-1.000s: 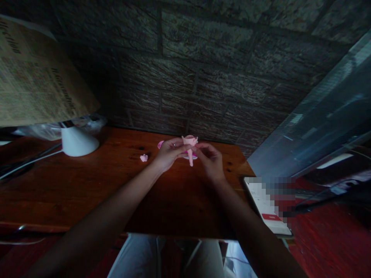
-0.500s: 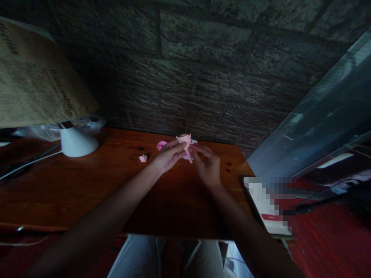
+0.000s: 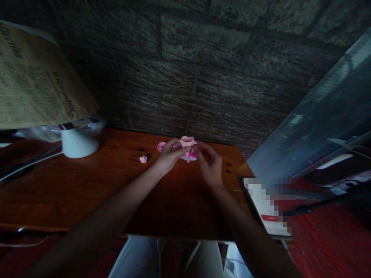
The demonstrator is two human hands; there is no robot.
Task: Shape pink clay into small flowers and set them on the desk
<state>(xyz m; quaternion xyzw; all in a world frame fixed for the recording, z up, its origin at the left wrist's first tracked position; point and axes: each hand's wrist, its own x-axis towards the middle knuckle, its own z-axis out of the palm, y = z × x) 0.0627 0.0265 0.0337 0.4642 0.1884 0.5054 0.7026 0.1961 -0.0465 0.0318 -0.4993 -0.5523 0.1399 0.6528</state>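
My left hand (image 3: 169, 156) grips a soft-looking pink piece (image 3: 187, 142), perhaps modelling clay, with a wide hollow cup at its top and a narrow stem hanging below. The thumb presses on its front. Close by on the right, my right hand (image 3: 211, 164) has its thumb and fingertips pinched together; what they hold, if anything, I cannot make out. Under and behind the hands is a white dish-like thing with bright pink in it (image 3: 191, 155), partly covered. A small round magenta tub or lid (image 3: 160, 146) lies beyond my left hand. A little pink lump (image 3: 143, 158) rests to its left.
The wooden table (image 3: 87, 193) meets a dark brick wall (image 3: 188, 77). At the left stands a lamp with a white base (image 3: 78, 143) and newsprint shade (image 3: 37, 77), a cable beside it. A white flat object (image 3: 268, 208), partly pixelated, lies at the right edge.
The pink piece has turned more upright, so its hollow cup now shows. My right hand's fingertips have moved slightly away from its stem, up and to the right.
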